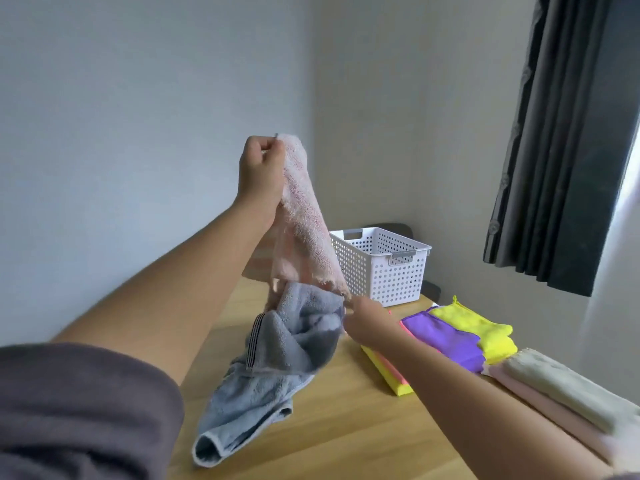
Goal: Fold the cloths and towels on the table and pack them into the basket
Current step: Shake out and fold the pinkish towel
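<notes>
Pink terry towel [301,216] is held up above the light wooden table [346,410]. Its top corner is pinched in the curled fingers of the raised left hand [259,168], and its lower corner is gripped by the blurred right hand [363,322]. A crumpled grey-blue towel [270,368] lies on the table beneath. A white perforated plastic basket [381,268] stands at the far edge. A folded purple cloth [443,336] and a yellow cloth [474,327] are stacked to the right.
</notes>
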Demonstrator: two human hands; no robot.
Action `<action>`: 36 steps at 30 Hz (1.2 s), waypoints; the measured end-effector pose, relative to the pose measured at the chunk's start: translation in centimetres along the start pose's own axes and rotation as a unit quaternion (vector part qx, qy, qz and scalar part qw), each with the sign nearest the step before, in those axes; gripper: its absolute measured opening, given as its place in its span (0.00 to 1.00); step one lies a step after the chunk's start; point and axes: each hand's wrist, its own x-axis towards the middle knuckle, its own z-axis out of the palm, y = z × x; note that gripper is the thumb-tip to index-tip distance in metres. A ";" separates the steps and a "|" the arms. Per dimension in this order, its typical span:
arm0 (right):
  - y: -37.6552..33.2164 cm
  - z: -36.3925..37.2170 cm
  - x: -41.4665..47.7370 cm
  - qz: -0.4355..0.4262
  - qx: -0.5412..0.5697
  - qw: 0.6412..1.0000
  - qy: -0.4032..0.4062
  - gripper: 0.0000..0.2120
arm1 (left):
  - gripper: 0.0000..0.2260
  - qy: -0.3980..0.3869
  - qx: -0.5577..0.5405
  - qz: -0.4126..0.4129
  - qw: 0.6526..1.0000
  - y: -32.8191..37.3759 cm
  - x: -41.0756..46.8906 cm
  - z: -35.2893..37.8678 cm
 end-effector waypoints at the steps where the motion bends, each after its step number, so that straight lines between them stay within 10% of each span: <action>1: -0.8 -1.5 -0.9 -0.026 0.074 0.997 0.026 0.20 | 0.05 -0.018 -0.012 0.004 1.000 0.9 -0.3 0.3; 6: -4.4 -5.4 -4.6 -0.207 0.411 0.887 -0.037 0.24 | 0.08 -0.098 -0.023 0.029 0.994 2.9 -3.2 1.7; 8: -5.6 -6.1 -5.1 -0.188 0.430 0.883 0.016 0.04 | 0.09 -0.126 -0.020 0.058 0.990 4.0 -4.6 2.0; 13: -6.9 -9.8 -5.7 -0.097 0.524 0.832 0.156 0.14 | 0.02 -0.118 0.201 0.245 0.941 6.4 -5.2 0.9; 23: -4.8 -13.4 -6.2 -0.033 0.524 0.830 0.186 0.05 | 0.02 -0.019 0.376 0.426 0.823 5.9 -8.2 -2.2; 30: 0.1 -5.9 -6.4 0.037 0.297 0.939 0.169 0.03 | 0.09 -0.209 0.538 0.148 0.803 -3.1 -13.9 -4.5; 36: 5.4 5.4 -10.7 -0.047 -0.020 0.995 -0.087 0.18 | 0.25 -0.513 0.587 -0.064 0.623 -11.2 -23.0 -9.3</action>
